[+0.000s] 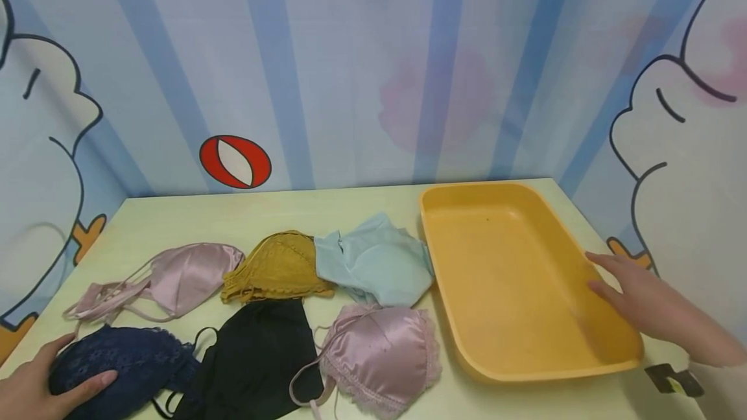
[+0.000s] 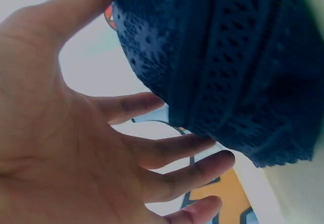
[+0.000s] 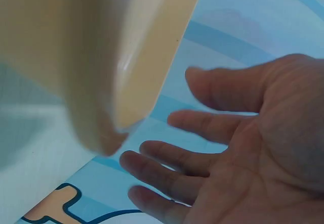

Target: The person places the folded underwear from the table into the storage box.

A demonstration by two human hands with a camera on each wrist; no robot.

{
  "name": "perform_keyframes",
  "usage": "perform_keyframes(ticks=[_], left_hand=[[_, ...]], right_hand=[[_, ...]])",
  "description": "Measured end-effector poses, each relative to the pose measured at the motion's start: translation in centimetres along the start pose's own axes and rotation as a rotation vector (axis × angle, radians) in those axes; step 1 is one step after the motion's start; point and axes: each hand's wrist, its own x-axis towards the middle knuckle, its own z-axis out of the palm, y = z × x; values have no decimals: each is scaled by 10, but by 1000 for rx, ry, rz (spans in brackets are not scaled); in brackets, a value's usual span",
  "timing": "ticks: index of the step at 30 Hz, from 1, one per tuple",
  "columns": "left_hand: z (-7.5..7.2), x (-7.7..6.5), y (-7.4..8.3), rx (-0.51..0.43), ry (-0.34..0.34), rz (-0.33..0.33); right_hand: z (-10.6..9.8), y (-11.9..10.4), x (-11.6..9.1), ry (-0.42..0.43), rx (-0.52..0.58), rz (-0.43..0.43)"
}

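Observation:
At the near left lies a navy lace bra, with my left hand at its left end. In the left wrist view, the thumb meets the lace cup while the other fingers are spread and fairly straight beside it. My right hand is by the right rim of a yellow tray. The right wrist view has its fingers loosely extended, apart from the tray's edge, with nothing held. The tray's inside shows no items.
Behind the navy bra lie a pink satin bra, a mustard lace bra and a pale blue folded garment. A black garment and a pink lace-trimmed bra are nearer. A printed backdrop borders the table.

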Motion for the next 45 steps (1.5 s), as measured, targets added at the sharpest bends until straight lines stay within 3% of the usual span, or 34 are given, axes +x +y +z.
perform_keyframes(ticks=[6, 13, 19, 23, 25, 32, 35, 39, 45], left_hand=[[10, 1, -4, -86, -26, -116], [13, 0, -2, -69, 18, -139], [14, 3, -6, -57, 96, -47], [15, 3, -7, -125, 168, 14], [16, 2, -8, -186, 232, 57], [18, -7, -5, -438, 575, 283], [10, -14, 2, -441, 668, 335], [-7, -28, 17, -414, 723, 338], [-32, -45, 47, -425, 710, 388]], right_hand=[[0, 7, 0, -49, 32, 26], [1, 5, 0, -78, 38, 41], [3, 6, 1, -75, 33, 58], [4, 7, 1, -75, 32, 60], [4, 6, 1, -72, 39, 56], [5, 5, 2, -70, 65, 57], [5, 4, 2, -60, 59, 57], [7, 3, 2, -33, 53, 36], [8, -1, 4, -25, 52, 31]])
